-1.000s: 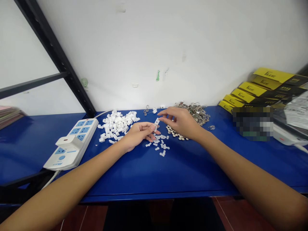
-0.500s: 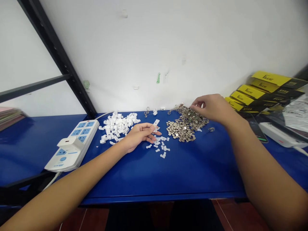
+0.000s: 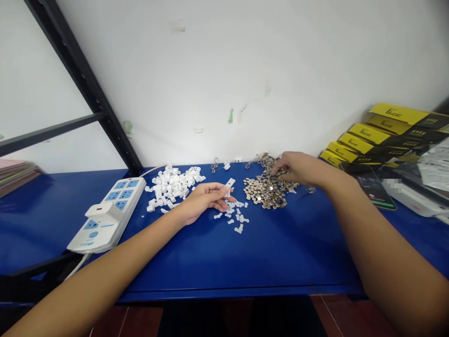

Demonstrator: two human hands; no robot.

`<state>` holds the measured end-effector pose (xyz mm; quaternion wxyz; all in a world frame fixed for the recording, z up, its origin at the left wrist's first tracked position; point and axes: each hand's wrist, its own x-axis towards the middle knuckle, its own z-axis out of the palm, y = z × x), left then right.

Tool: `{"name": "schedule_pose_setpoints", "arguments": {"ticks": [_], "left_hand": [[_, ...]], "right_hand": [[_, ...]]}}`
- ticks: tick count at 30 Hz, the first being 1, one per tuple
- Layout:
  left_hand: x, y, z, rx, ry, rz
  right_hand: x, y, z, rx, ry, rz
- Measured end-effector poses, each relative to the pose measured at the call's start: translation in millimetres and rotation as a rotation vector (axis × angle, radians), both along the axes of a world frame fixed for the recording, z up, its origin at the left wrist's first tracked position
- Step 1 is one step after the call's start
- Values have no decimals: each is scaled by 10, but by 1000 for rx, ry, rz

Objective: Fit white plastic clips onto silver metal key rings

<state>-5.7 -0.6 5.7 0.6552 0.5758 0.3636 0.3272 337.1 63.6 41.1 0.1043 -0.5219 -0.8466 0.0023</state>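
Blue tabletop (image 3: 245,257) below white wall (image 3: 196,70). Nearest: flat white tabs (image 3: 240,218) scattered just below left hand (image 3: 206,197). Left thumb and index pinch a white plastic piece (image 3: 230,182), its upper end sticking out; other fingers loosely curled. Coin-like discs (image 3: 264,194) lie right of that. Right hand (image 3: 296,169) over tangled metal pieces (image 3: 265,160), fingers bent, thumb slightly apart from index; can't tell if anything's gripped. White parts heap (image 3: 175,183) left, yellow-black boxes (image 3: 375,133) far right.

- Small oblong white plastic-looking piece (image 3: 231,181): smooth, matt.
- Small round silvery metal discs (image 3: 263,193): shiny.
- Broad flat blue tabletop (image 3: 252,262): smooth, softly glossy.
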Motion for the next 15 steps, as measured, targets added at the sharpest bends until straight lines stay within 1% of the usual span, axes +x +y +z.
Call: {"name": "schedule_pose_setpoints", "arguments": {"ticks": [6, 8, 10, 15], "left_hand": [[-15, 8, -9, 2, -4, -16], [-19, 13, -16, 10, -5, -25], [-20, 20, -25, 17, -9, -32], [-21, 24, -35, 4, -15, -25]], "right_hand": [[19, -40, 41, -27, -41, -89], [-1, -54, 62, -19, -47, -91], [-26, -59, 71, 24, -43, -80], [-73, -49, 71, 232, 20, -105]]}}
